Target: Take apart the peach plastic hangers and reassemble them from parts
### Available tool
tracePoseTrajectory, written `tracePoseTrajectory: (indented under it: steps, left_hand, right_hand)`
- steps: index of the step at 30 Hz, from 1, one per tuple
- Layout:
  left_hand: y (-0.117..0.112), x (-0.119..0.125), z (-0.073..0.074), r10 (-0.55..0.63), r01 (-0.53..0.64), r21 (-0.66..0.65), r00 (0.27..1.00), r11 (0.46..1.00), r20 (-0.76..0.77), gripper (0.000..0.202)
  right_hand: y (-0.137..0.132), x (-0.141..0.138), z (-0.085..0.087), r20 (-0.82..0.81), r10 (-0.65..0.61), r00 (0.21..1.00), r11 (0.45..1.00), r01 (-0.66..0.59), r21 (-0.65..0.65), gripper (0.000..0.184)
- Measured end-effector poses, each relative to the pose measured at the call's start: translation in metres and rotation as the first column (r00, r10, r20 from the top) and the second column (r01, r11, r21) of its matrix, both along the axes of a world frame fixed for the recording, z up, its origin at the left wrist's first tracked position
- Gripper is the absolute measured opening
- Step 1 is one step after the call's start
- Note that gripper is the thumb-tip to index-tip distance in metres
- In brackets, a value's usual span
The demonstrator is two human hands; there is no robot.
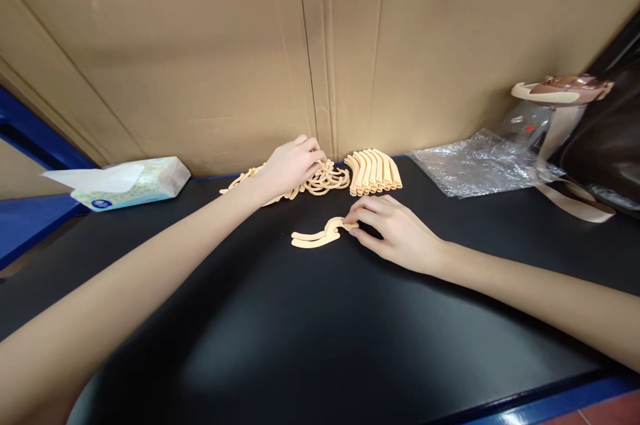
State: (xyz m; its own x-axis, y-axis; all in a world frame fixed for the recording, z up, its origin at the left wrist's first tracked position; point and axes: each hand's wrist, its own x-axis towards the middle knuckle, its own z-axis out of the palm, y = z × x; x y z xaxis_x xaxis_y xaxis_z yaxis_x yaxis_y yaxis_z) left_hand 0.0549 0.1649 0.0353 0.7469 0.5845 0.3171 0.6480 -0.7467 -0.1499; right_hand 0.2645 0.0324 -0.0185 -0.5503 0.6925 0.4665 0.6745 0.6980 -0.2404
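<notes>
Head cam, only view: you've got a loose pile [327, 179] of pale curved pcs under your L hand [294, 166], and that's prob the trouble spot; they lie so tangled that lifting one could drag others out w/ it. Next risk: the front pcs [315, 243], two at least, lying near mid-table; they overlap, so a sideways nudge from your R hand [393, 233] could slide them apart on the black tabletop [300, 345]. And the neat row [375, 171] sits just beyond your R knuckles, so a careless lift could knock it askew. Pose now: L arm stretched long & diagonal, wrist bent over, fingers curled down into the pile; tips partly hidden, so can't tell if they've hold of a pc. R arm comes in low from the side, palm down, thumb & forefinger nearly together, lightly pinching the front pcs' R end, by the look of it.
</notes>
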Motion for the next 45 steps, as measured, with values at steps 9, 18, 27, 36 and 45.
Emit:
tracePoseTrajectory:
  steps: [9, 18, 27, 36, 45]
  left_hand:
    - [0.009, 0.034, -0.003, 0.029, -0.035, -0.029, 0.985, 0.999, -0.171, 0.018]
    - [0.013, 0.047, -0.002, 0.102, -0.118, -0.059, 0.970, 0.991, -0.223, 0.019]
    - [0.004, 0.049, 0.005, 0.173, -0.182, -0.043, 0.973, 0.982, -0.152, 0.016]
    - [-0.014, 0.035, 0.028, 0.217, -0.215, 0.024, 0.973, 0.976, -0.075, 0.015]
    - [-0.027, 0.022, 0.032, 0.151, -0.137, 0.120, 0.981, 0.983, -0.119, 0.018]
  right_hand:
    - [0.000, 0.002, -0.001, 0.003, 0.014, 1.000, 1.000, -0.014, 0.022, 0.017]
    - [0.000, 0.002, 0.001, -0.021, -0.010, 1.000, 0.998, 0.011, 0.059, 0.018]
    - [-0.001, 0.003, 0.001, -0.035, 0.000, 0.999, 0.997, 0.003, 0.074, 0.017]
    - [-0.001, 0.003, -0.001, -0.027, 0.003, 1.000, 0.995, -0.001, 0.096, 0.017]
    - [-0.002, 0.002, 0.000, -0.038, 0.005, 0.999, 0.992, 0.000, 0.122, 0.016]
